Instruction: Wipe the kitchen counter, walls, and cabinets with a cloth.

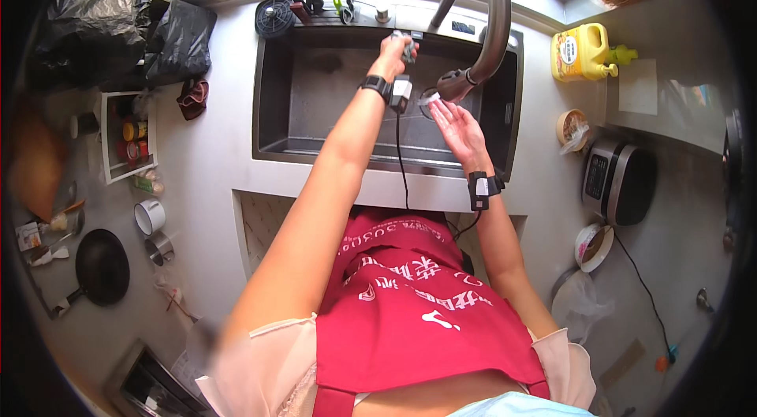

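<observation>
My left hand is closed around a small grey crumpled wad, perhaps a scourer or a cloth, near the sink's back rim. Below the pull-out head of the curved faucet, my right hand is spread palm up with fingers apart. Its fingertips look wet, and a whitish, clear patch at them seems to be water. Both hands are over the dark rectangular sink, whose floor looks wet. The drain is partly hidden behind the fingertips of my right hand.
Behind the sink stand a round black drain cover and several handled tools. On the right are a yellow jug, a small bowl and a black-and-silver appliance. Black plastic bags and a frying pan lie left.
</observation>
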